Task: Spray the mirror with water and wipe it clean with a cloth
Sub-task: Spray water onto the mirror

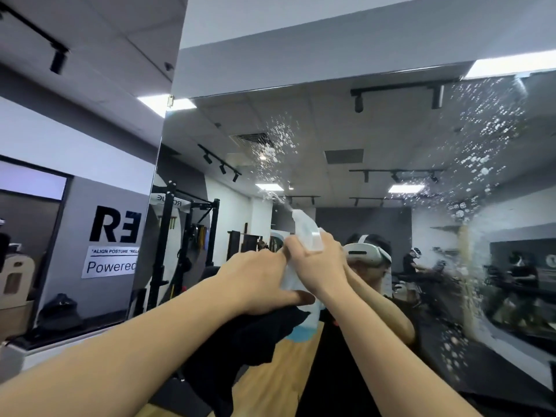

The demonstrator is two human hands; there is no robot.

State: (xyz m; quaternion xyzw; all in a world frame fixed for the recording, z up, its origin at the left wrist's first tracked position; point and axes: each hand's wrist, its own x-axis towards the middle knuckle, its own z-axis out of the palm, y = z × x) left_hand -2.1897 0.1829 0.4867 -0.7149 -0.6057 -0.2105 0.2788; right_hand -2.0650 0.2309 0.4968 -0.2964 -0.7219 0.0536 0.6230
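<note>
Both arms reach up toward a large wall mirror that fills the right and middle of the view. The right hand is wrapped around the neck of a translucent white spray bottle, its grip closed on the trigger head; the nozzle points up and to the left, and a thin jet of water leaves its tip toward the glass. The left hand supports the bottle's body from the side, thumb stretched out beneath it, and the same grip pinches a black cloth that hangs in loose folds below the palm. The bottle's lower end, tinted blue, shows just under the cloth's edge.

Water droplets speckle the mirror in a patch above the nozzle, and a much broader band of droplets and runs covers the glass near its upper right corner and down the right side. The mirror reflects a ceiling with track lights, a black squat rack, a wooden floor and the person wearing a white headset. Left of the mirror's edge, a grey wall carries a printed sign with large black letters.
</note>
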